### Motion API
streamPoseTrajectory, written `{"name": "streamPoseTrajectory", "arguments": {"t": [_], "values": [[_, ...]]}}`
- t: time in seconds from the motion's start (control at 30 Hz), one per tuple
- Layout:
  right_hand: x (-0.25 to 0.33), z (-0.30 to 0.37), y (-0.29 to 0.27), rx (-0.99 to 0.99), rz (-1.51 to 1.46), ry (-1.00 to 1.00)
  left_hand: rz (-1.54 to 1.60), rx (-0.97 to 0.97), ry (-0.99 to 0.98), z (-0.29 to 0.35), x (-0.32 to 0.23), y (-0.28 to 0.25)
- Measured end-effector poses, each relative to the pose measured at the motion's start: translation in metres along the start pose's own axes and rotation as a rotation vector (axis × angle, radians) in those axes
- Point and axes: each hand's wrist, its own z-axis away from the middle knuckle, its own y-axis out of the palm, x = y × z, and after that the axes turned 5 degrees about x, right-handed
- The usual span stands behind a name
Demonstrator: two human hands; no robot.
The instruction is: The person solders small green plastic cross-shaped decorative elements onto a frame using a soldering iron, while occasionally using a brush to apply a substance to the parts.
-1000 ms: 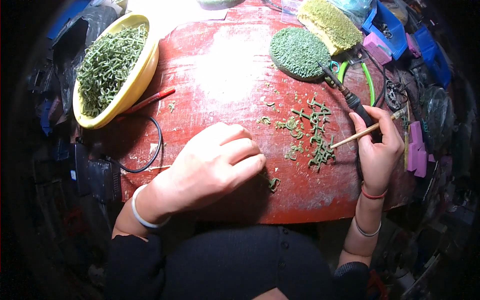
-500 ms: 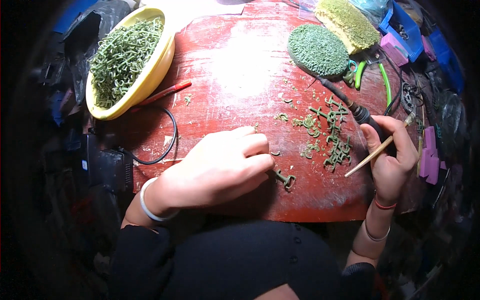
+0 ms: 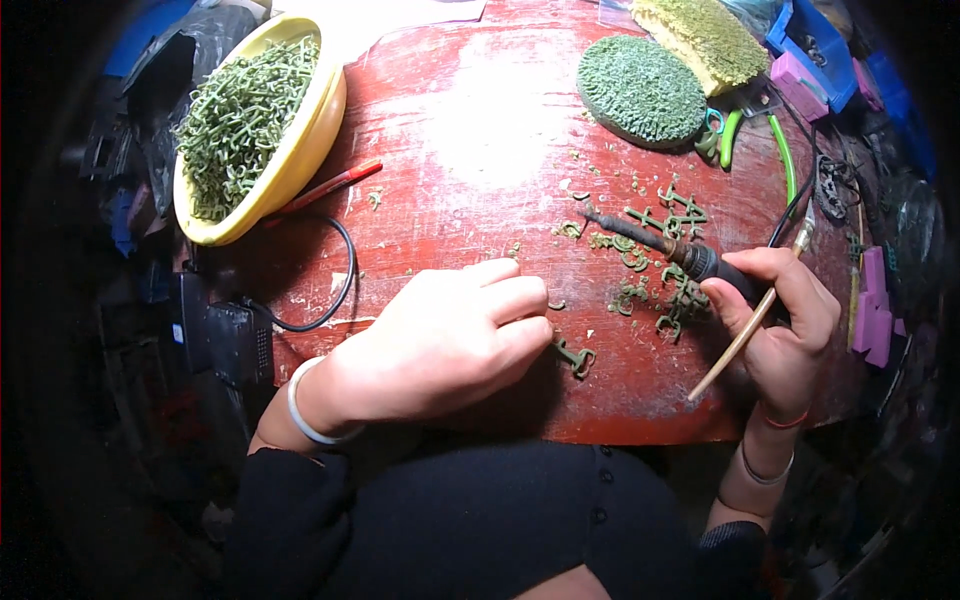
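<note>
My left hand (image 3: 450, 335) is closed, back upward, at the near middle of the table. From its fingertips pokes a small green, wax-like forked piece (image 3: 577, 359); its other end is hidden. On the right, my right hand (image 3: 785, 325) grips a soldering iron (image 3: 692, 259) with a dark handle, its long tip pointing left above the table. The same hand also holds a thin wooden stick (image 3: 733, 357), seemingly a brush handle, slanting across the fingers. Beneath and beside the iron lie several green forked pieces (image 3: 685, 212) and curled green scraps (image 3: 630, 292).
A yellow bowl (image 3: 318, 150) full of green pieces stands far left, beside a red pen (image 3: 345, 178) and a black cable (image 3: 350, 262). At the far right are a round green textured pad (image 3: 640, 92), a yellow-green block (image 3: 705, 45), green-handled pliers (image 3: 731, 138) and blue bins (image 3: 815, 55).
My right hand has brought the soldering iron's tip left and toward me, away from the round pad and over the loose pieces. My left hand stays almost where it was.
</note>
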Motion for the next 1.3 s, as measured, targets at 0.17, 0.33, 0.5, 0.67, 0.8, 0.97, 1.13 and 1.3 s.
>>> {"name": "streamPoseTrajectory", "arguments": {"t": [0.17, 0.33, 0.5, 0.67, 0.8, 0.97, 1.13, 1.3], "values": [[0.0064, -0.0003, -0.0051, 0.12, -0.069, 0.014, -0.004, -0.041, -0.043, 0.003, 0.0007, -0.005], [0.0059, -0.0007, -0.0049, 0.155, -0.071, -0.026, -0.021, -0.05, -0.074, 0.0044, -0.0003, -0.0051], [0.0024, -0.0004, -0.004, 0.207, -0.062, -0.035, -0.024, -0.053, -0.088, 0.0043, 0.0011, -0.0048], [0.0021, 0.0014, -0.0034, 0.213, -0.069, -0.019, -0.014, -0.062, -0.096, 0.0034, 0.0004, -0.0053], [0.0027, 0.0009, -0.0026, 0.227, -0.078, -0.023, -0.02, -0.07, -0.102, 0.0027, 0.0007, -0.0057], [0.0041, 0.0008, -0.0025, 0.237, -0.079, -0.01, -0.012, -0.07, -0.102, 0.0031, 0.0003, -0.006], [0.0029, 0.0005, -0.003, 0.242, -0.079, 0.0, -0.017, -0.083, -0.094, 0.0003, 0.0004, -0.0056], [0.0032, 0.001, -0.0017, 0.237, -0.079, -0.016, -0.02, -0.101, -0.081, 0.0018, 0.0019, -0.0029]]}}
